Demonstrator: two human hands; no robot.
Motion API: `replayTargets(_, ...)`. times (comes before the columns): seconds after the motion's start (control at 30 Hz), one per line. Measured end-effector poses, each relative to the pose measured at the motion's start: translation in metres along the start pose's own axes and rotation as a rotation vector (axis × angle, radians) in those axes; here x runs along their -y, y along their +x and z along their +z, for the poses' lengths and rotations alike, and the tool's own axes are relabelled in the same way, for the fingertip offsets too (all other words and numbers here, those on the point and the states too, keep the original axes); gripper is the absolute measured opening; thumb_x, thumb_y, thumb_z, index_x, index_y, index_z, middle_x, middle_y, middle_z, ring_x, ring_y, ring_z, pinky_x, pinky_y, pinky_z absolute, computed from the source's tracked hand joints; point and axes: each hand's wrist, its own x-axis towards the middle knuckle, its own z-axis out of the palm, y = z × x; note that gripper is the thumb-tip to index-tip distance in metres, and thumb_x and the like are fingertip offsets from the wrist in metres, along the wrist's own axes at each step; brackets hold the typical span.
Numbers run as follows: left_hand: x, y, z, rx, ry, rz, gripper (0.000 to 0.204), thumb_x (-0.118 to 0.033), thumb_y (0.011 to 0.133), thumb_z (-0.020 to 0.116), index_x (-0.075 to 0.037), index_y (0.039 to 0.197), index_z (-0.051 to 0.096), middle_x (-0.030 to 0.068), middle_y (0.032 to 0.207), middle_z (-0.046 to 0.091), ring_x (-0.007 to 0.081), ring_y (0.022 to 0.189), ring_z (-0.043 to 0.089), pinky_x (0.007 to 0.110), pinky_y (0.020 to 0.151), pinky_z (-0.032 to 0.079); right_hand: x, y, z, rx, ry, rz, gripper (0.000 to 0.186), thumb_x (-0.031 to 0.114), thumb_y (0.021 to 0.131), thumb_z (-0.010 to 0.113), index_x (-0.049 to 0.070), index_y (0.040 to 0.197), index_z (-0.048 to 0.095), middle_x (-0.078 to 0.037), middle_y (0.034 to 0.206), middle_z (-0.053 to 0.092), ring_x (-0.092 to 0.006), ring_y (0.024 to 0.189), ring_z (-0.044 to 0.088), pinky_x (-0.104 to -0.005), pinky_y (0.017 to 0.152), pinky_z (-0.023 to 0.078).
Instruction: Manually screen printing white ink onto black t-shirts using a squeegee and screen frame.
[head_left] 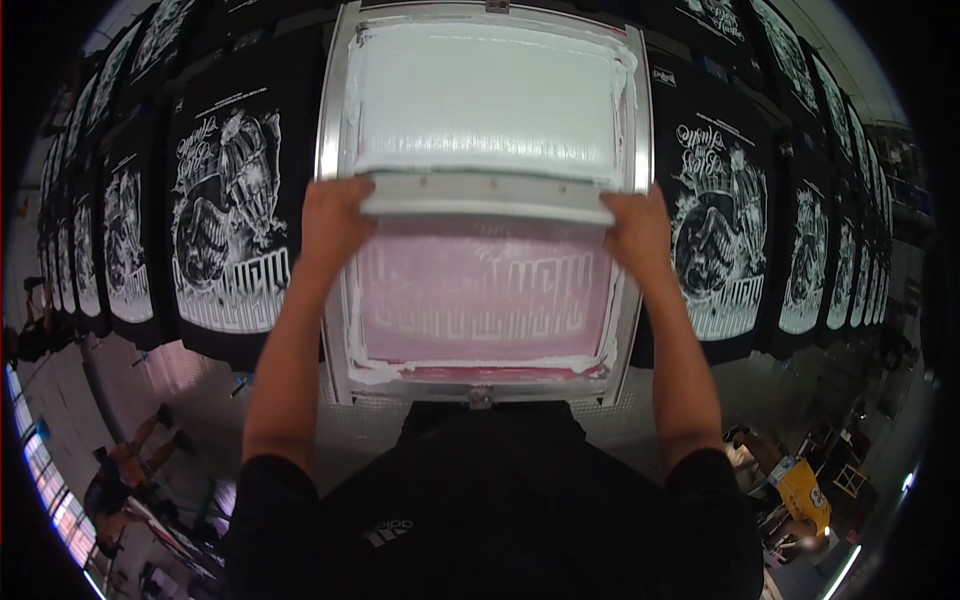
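Note:
A wide squeegee (490,194) lies across a screen printing frame (333,130), with one of my hands at each end. My left hand (338,215) is closed round its left end, and my right hand (637,225) grips the right end. Beyond the squeegee, white ink (485,95) coats the far half of the screen. On the near side the pink mesh (480,290) shows, with a pale lettered design in it. White ink residue runs along the inner edges of the frame. The squeegee's lower edge is hidden or blurred.
Black shirts with white prints lie in rows to the left (230,215) and right (718,215) of the frame. A metal clamp (481,396) sits at the frame's near edge. Other people are at the lower left and, in a yellow shirt (803,495), at the lower right.

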Motion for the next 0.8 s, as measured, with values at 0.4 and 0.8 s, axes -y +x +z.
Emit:
replayTargets(0.4, 0.067, 0.221, -0.006, 0.144, 0.174, -0.075, 0.042, -0.042, 0.072, 0.077, -0.009, 0.098, 0.072, 0.0177, 0.09, 0.07, 0.0365, 0.088, 0.067, 0.043, 0.078, 0.051, -0.09, 0.226, -0.037, 0.057, -0.094, -0.069, 0.035, 0.018, 0.075, 0.062, 0.009, 0.108, 0.068, -0.019, 0.104, 0.068, -0.0385, 0.098, 0.064, -0.0426, 0.086, 0.052)
replayTargets(0.8, -0.091, -0.209, -0.06, 0.272, -0.106, -0.081, 0.037, -0.006, 0.057, 0.078, -0.006, 0.091, 0.066, 0.01, 0.092, 0.068, 0.0309, 0.089, 0.061, 0.041, 0.085, 0.045, 0.088, -0.197, -0.052, 0.335, 0.177, 0.059, 0.042, -0.005, 0.061, 0.062, 0.007, 0.101, 0.068, -0.011, 0.097, 0.069, -0.0304, 0.095, 0.064, -0.0553, 0.109, 0.035)
